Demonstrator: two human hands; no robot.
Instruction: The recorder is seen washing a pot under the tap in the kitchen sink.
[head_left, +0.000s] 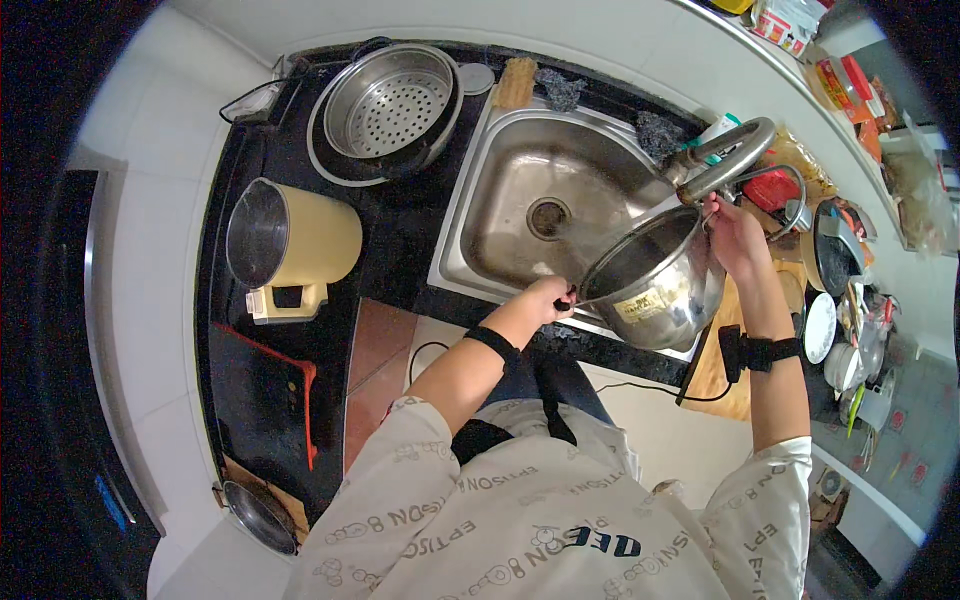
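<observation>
A shiny stainless steel pot (675, 300) is tilted over the right side of the sink (502, 217), its mouth facing the basin. My left hand (551, 298) grips its black handle on the near left. At the far side, my right hand (731, 232) holds the pot by its rim or handle, just below the curved metal faucet (720, 169). What looks like water blurs from the pot's lip toward the drain (548, 218). The pot's side bears a yellowish label, and its bottom inside is hidden from me.
Left of the sink, a perforated steamer (386, 105) sits in a larger pan. A cream pitcher (322, 232) lies near an orange-red strip (309, 405) on the black counter. A sponge (515, 82) and scouring pads (561, 88) line the back; a wooden board (724, 367) is at right.
</observation>
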